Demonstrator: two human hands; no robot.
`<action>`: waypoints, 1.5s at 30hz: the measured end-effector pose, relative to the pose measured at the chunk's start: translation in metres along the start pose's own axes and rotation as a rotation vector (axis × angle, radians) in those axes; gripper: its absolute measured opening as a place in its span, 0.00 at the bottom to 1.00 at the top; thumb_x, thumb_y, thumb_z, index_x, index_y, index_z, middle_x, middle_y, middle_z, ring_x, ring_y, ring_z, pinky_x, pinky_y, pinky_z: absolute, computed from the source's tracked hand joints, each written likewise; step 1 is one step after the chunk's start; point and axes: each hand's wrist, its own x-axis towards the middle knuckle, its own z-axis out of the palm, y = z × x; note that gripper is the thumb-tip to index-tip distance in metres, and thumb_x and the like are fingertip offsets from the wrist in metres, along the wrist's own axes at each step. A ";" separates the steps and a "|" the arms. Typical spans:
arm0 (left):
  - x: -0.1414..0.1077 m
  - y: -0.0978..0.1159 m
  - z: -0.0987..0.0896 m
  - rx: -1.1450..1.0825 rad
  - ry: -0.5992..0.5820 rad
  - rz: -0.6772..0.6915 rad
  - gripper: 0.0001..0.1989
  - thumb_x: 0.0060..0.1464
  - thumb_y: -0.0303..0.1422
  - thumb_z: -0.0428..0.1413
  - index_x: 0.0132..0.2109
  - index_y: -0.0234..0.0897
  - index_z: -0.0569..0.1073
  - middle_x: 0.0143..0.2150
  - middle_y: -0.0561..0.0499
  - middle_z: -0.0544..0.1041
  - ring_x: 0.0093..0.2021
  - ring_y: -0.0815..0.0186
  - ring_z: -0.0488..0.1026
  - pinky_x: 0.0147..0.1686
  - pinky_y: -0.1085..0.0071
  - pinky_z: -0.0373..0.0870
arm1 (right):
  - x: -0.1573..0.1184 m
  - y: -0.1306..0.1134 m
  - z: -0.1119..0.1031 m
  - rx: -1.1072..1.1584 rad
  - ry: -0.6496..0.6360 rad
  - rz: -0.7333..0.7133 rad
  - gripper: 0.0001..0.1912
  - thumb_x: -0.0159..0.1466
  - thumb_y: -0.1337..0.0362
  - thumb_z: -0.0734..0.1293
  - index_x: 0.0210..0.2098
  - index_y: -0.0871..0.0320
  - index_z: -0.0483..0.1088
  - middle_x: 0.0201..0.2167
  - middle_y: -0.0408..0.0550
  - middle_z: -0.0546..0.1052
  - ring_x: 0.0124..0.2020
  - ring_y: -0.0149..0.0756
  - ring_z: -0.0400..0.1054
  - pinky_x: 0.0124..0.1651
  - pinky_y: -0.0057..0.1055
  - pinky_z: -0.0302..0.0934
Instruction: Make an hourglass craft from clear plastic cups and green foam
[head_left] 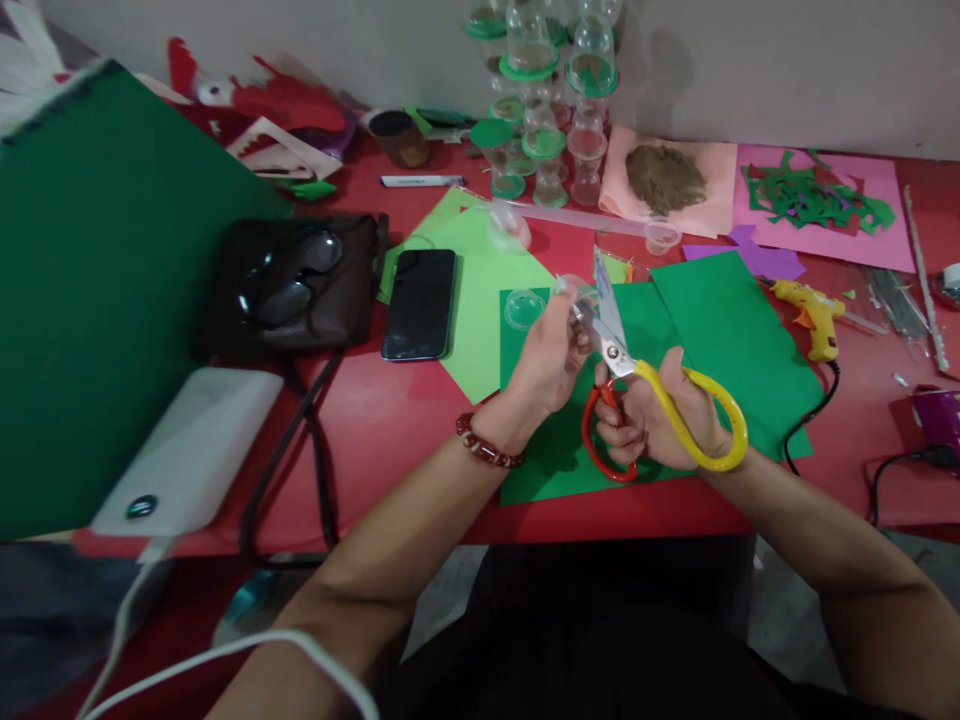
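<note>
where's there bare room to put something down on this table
Bare red table shows between the phone, the bag strap and the left forearm. The green sheet is bare between the right hand and the glue gun. The back is crowded: stacked cups, brown powder, paper scraps.

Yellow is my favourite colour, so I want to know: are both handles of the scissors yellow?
No, the scissors have one yellow handle and one red handle.
</note>
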 end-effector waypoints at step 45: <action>-0.003 0.030 -0.018 -0.161 -0.167 -0.205 0.32 0.68 0.59 0.49 0.42 0.34 0.81 0.34 0.45 0.83 0.34 0.63 0.81 0.39 0.67 0.82 | -0.006 0.003 -0.002 0.027 -0.018 -0.097 0.29 0.61 0.37 0.75 0.45 0.53 0.66 0.33 0.43 0.72 0.33 0.33 0.65 0.31 0.28 0.65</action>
